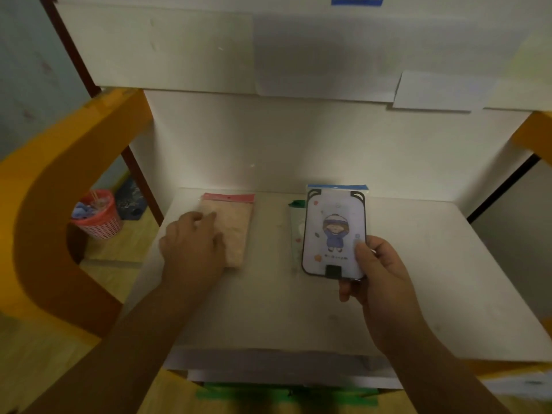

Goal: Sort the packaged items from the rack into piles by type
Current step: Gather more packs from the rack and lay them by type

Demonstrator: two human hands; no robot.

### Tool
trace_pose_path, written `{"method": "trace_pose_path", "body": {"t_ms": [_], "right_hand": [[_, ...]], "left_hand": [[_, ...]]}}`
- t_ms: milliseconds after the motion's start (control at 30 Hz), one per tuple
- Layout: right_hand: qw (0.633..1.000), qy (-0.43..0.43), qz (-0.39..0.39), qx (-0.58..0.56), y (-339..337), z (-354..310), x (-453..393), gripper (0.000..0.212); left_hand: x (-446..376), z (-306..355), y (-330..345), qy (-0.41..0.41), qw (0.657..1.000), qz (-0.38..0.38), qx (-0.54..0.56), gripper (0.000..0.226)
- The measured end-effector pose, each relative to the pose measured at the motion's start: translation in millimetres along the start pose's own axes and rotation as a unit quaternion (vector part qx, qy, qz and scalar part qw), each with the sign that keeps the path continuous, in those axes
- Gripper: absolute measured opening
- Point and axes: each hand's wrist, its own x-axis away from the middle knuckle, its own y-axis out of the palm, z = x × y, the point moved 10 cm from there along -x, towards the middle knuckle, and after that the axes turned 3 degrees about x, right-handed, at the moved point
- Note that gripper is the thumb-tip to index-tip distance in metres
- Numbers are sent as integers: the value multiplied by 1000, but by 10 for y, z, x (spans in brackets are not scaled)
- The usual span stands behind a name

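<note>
Both my hands are busy. My left hand (191, 243) lies flat with loose fingers on the pink pack (231, 228), at about 9 o'clock on the white shelf (418, 264). My right hand (379, 276) pinches the cartoon pack (334, 231) by its bottom right corner, thumb on the front, at about 3 o'clock.

Biggest first: the shelf is wide and holds everything. The pink pack looks soft and squashy, like a bag of tiny bits, so I think it is best slid or picked up by its long sides. The cartoon pack looks flat, stiff, light and shiny, so it may slip; holding an edge works well. A thin green-topped pack (296, 231) peeks out behind it, just beside it.

I count one pink pack, one cartoon pack and one green-topped pack.
</note>
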Motion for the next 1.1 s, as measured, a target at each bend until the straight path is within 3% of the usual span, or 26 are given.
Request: {"method": "trace_pose_path", "body": {"t_ms": [367, 600, 800, 1100], "right_hand": [[998, -16, 49, 25, -559, -101, -58, 22], [992, 0, 100, 82, -1484, -147, -283, 24], [971, -4, 124, 206, -2145, -185, -530, 18], [950, 49, 116, 285, -2441, 0, -840, 20]], "left_hand": [[609, 1524, 0, 242, 963, -48, 108, 41], [727, 2174, 109, 274, 953, -63, 113, 41], [846, 2747, 194, 293, 948, -61, 110, 40], [949, 3263, 423, 280, 951, -76, 108, 40]]}}
